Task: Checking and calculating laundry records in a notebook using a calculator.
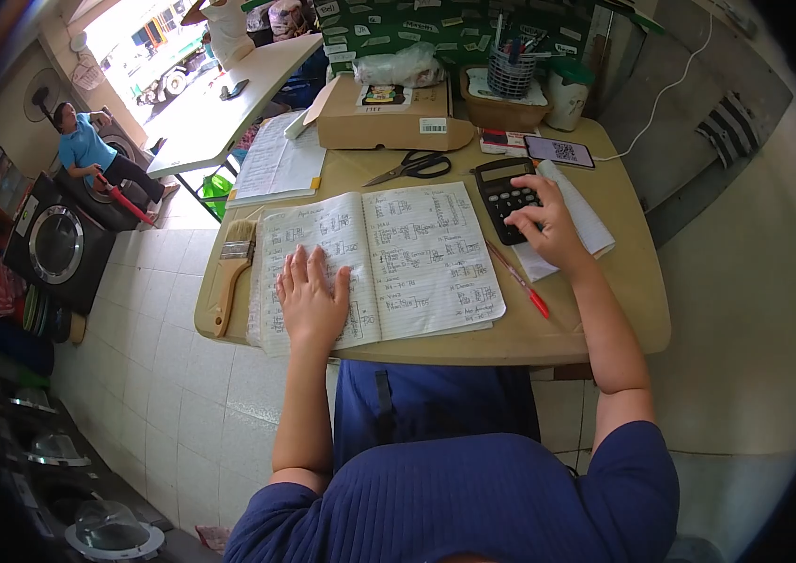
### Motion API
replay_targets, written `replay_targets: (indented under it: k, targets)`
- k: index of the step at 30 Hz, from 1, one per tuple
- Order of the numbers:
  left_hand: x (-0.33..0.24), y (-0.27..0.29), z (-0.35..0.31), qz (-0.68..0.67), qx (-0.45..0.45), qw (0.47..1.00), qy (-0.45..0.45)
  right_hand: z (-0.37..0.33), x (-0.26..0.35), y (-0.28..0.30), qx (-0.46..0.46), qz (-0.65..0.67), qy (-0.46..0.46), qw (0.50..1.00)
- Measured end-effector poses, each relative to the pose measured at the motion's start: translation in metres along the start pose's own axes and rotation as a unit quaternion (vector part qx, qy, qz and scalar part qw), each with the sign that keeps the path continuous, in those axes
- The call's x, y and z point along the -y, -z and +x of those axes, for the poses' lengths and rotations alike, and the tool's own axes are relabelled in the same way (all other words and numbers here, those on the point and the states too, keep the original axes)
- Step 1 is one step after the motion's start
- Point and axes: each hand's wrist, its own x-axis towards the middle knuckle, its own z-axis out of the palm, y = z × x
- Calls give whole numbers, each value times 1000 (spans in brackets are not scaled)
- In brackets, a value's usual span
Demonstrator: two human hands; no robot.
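An open notebook with handwritten pages lies in front of me on the table. My left hand rests flat on its left page, fingers spread. At the notebook's upper right is a black calculator; my right hand reaches over its keys, thumb and fingers apart, gripping nothing. Whether a fingertip presses a key I cannot tell. A red-capped pen lies between the notebook and my right forearm. Folded white paper sits partly beneath the right hand. Along the notebook's left edge lies a wooden-handled paintbrush.
Black-handled scissors, a cardboard box, a phone on a white cable and a pen holder stand or lie toward the back. Papers are at back left. Beyond, a person in blue is near front-loading washing machines.
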Motion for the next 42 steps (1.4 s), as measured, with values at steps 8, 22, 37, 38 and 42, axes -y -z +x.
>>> replay_targets:
  k: [8, 22, 37, 38, 42]
  targets:
    - [-4, 1, 0, 7, -1, 1000, 0, 1, -15, -22, -33, -102, -3, 994]
    - [0, 0, 0, 5, -11, 1000, -5, -1, -26, 6, -98, 72, -185, 975]
    - [0, -1, -1, 8, -5, 1000, -4, -7, -8, -14, 54, -153, -184, 970]
    - [0, -1, -2, 7, -6, 1000, -5, -6, -8, -12, 55, -153, -185, 969]
    - [-1, -1, 0, 8, -6, 1000, -6, -1, -22, 4, -24, -81, -117, 990]
